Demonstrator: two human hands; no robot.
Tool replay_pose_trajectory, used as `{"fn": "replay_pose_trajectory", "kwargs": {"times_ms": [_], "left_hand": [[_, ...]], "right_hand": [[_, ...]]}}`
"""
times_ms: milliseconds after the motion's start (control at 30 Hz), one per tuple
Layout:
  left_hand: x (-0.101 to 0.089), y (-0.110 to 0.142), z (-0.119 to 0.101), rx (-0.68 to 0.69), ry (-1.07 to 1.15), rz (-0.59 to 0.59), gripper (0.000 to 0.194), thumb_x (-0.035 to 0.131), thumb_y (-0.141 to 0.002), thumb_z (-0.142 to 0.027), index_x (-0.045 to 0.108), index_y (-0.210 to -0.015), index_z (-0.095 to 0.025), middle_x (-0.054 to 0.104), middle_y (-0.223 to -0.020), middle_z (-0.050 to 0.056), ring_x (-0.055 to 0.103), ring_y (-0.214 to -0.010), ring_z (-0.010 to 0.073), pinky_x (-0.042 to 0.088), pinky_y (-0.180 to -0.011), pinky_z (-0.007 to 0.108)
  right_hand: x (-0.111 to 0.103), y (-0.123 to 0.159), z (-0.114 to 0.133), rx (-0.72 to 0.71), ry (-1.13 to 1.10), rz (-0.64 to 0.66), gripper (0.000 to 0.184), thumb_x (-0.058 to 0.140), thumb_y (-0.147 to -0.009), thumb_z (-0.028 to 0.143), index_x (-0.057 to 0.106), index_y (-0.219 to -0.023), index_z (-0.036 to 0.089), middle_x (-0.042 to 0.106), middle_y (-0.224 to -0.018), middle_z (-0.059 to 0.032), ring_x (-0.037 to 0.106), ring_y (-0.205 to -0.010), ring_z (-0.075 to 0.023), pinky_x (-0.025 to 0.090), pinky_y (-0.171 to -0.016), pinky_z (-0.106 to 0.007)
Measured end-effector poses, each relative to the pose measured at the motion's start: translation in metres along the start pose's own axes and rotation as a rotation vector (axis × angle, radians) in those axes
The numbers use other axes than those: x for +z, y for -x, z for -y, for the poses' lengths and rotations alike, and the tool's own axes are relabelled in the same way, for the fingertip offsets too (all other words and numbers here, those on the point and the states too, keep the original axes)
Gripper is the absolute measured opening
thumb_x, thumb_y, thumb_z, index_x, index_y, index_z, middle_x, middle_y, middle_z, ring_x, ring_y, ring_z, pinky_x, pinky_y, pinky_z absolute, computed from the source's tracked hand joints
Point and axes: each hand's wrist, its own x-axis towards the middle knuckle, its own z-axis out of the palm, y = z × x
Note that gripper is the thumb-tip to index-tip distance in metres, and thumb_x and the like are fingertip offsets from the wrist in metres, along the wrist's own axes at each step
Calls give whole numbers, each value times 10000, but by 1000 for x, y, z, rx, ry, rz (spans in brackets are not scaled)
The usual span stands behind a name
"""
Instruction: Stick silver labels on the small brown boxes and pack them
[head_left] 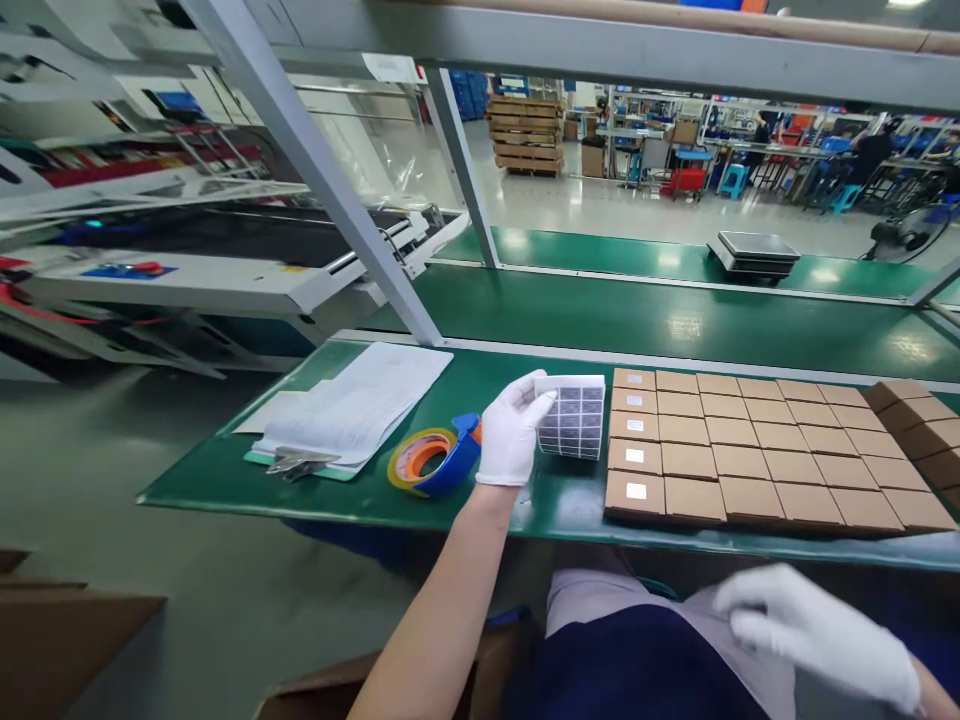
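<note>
My left hand point(511, 428), in a white glove, pinches the left edge of a sheet of labels point(571, 420) printed in a dark grid, held above the green table. Just right of the sheet stand rows of small brown cardboard boxes point(731, 445). The boxes of the leftmost column each bear a white label point(635, 456) on top. My right hand point(814, 625), also gloved in white, hangs over my lap below the table edge. It is blurred, its fingers look curled, and nothing shows in them.
Left of my left hand lies a blue tape dispenser point(457, 460) with tape rolls. A clipboard point(352, 410) with papers is farther left. Metal frame posts point(322, 170) rise behind the table edge. A scale point(756, 253) sits on the far green surface. More brown boxes point(919, 425) stand at right.
</note>
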Motion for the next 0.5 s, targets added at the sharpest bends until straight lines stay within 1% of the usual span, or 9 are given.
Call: {"fn": "replay_pose_trajectory", "kwargs": {"times_ms": [33, 100, 133, 167, 233, 300, 367, 433, 500], "left_hand": [[-1, 4, 1, -11, 8, 14, 504, 897, -652, -284, 767, -1124, -163, 774, -1127, 102, 721, -1085, 297, 563, -1032, 443], [-4, 11, 2, -34, 13, 42, 517, 908, -650, -305, 766, -1125, -161, 774, -1134, 108, 723, -1087, 305, 568, -1024, 447], [-5, 15, 2, -47, 11, 62, 519, 911, -660, -319, 764, -1131, -159, 773, -1142, 111, 723, -1093, 308, 569, -1025, 453], [-7, 18, 1, -59, 12, 87, 518, 911, -676, -332, 760, -1139, -157, 772, -1152, 115, 722, -1102, 308, 566, -1031, 459], [-10, 22, 0, -82, 28, 141, 504, 899, -721, -362, 753, -1157, -155, 770, -1169, 119, 721, -1113, 303, 560, -1044, 465], [-14, 25, -2, -99, 42, 181, 498, 879, -758, -385, 748, -1181, -159, 766, -1192, 121, 718, -1127, 295, 552, -1058, 456], [-19, 25, -3, -132, 24, 222, 543, 878, -765, -378, 730, -1245, -173, 750, -1242, 121, 706, -1158, 290, 550, -1062, 430], [-24, 23, -3, -184, -24, 279, 638, 875, -770, -356, 677, -1354, -189, 744, -1250, 113, 702, -1156, 279, 561, -1033, 399], [-29, 19, -3, -211, -123, 308, 718, 853, -796, -367, 607, -1447, -191, 770, -1089, 79, 722, -1020, 244, 583, -947, 364]], "right_hand": [[-15, -9, 29, -43, -41, -70, 252, 620, -897, 555, 769, -853, 357, 761, -862, -49, 734, -821, -267, 612, -791, -407], [-33, -43, 84, -139, -124, -363, 266, 572, -964, 518, 747, -906, 327, 758, -946, -53, 715, -891, -246, 595, -853, -396], [-37, -65, 108, -226, -164, -512, 237, 593, -963, 497, 746, -989, 318, 757, -1061, -61, 708, -984, -247, 577, -934, -408], [-38, -89, 128, -315, -190, -598, 256, 629, -946, 480, 736, -1099, 306, 733, -1197, -75, 691, -1069, -257, 551, -1007, -437], [-34, -133, 157, -415, -231, -547, 504, 744, -871, 454, 651, -1336, 284, 655, -1403, -93, 653, -1207, -277, 506, -1098, -486], [-29, -168, 172, -444, -332, -376, 570, 768, -853, 434, 626, -1373, 250, 686, -1365, -106, 678, -1186, -278, 540, -1059, -489], [-25, -189, 177, -440, -407, -266, 425, 707, -905, 430, 682, -1277, 228, 749, -1234, -97, 717, -1106, -265, 575, -997, -471], [-24, -200, 177, -428, -394, -262, 301, 618, -968, 427, 728, -1162, 224, 773, -1159, -83, 728, -1067, -252, 575, -987, -463], [-25, -204, 175, -423, -324, -275, 288, 623, -969, 425, 730, -1154, 232, 769, -1175, -73, 723, -1072, -248, 572, -983, -451]]}}
